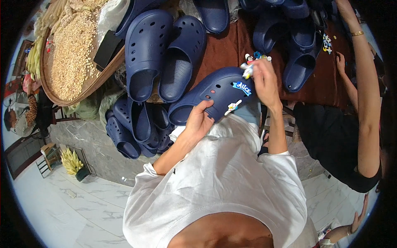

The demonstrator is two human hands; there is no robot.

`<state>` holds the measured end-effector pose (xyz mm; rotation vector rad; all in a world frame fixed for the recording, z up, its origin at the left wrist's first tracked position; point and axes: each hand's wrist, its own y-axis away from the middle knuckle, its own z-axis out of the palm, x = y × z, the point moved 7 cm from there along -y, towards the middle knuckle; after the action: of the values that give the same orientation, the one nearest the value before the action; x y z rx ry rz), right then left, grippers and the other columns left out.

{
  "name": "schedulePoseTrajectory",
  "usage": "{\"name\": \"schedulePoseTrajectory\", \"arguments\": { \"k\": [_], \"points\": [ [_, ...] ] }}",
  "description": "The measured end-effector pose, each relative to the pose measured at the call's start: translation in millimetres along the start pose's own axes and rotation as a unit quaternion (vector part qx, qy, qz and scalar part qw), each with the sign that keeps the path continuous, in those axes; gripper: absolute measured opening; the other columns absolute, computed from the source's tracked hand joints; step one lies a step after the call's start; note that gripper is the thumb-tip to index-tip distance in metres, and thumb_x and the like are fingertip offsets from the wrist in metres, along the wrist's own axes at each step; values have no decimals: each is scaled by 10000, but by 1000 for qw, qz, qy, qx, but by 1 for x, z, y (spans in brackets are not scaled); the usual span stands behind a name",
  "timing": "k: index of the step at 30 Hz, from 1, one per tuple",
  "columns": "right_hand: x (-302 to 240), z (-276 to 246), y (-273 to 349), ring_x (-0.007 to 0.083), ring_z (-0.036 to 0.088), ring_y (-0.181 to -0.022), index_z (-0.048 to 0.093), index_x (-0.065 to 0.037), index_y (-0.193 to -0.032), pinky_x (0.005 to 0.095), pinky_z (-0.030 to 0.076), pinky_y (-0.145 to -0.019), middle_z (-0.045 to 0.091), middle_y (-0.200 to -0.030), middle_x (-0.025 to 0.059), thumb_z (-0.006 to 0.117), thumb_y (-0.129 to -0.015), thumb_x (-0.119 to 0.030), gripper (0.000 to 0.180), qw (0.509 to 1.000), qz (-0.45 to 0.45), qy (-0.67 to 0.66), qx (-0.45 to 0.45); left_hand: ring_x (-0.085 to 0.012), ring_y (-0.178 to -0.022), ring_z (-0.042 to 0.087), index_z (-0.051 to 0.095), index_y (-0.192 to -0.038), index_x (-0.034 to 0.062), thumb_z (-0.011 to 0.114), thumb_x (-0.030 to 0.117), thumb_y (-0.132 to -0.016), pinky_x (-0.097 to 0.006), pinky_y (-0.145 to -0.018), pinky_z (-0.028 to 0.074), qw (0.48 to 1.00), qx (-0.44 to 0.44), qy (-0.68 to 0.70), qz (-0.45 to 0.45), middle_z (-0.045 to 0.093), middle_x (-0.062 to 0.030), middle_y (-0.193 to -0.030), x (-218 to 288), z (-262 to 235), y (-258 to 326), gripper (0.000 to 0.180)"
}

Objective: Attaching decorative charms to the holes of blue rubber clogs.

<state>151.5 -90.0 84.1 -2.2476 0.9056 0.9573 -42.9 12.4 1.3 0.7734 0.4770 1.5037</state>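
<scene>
A navy foam clog with round vent holes lies tilted over my lap, its heel end toward the left. My left hand is closed on its near side, thumb on top. A blue lettered shoe charm and a white-and-yellow charm are fixed on the clog's upper. Just above the toe, my right hand pinches a small white and yellow shoe charm, blurred by motion. More loose charms lie on the brown cloth beyond that hand.
A pair of navy clogs stands at the left, with more clogs heaped below and others at the right. A woven tray of corn kernels holds a black phone. A person in black reaches in at the right.
</scene>
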Motion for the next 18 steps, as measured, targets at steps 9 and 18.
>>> {"name": "schedulePoseTrajectory", "arguments": {
  "k": [9,18],
  "points": [
    [-56,60,18,291,496,-1051,626,-57,-940,438,353,-946,539,-1018,94,567,-886,-141,117,970,-150,62,-181,-239,-1105,629,513,-1269,19,580,155,-948,-402,-999,494,997,-42,20,-66,630,-120,-1199,-12,9,1,355],
    [-54,46,20,270,536,-1022,664,-76,-908,421,373,-929,581,-994,61,686,-815,-195,152,985,-126,50,-107,-195,-1055,645,522,-1239,-15,649,255,-947,-353,-930,544,998,14,-69,-8,622,-102,-1164,-14,9,-9,417]
  ]
}}
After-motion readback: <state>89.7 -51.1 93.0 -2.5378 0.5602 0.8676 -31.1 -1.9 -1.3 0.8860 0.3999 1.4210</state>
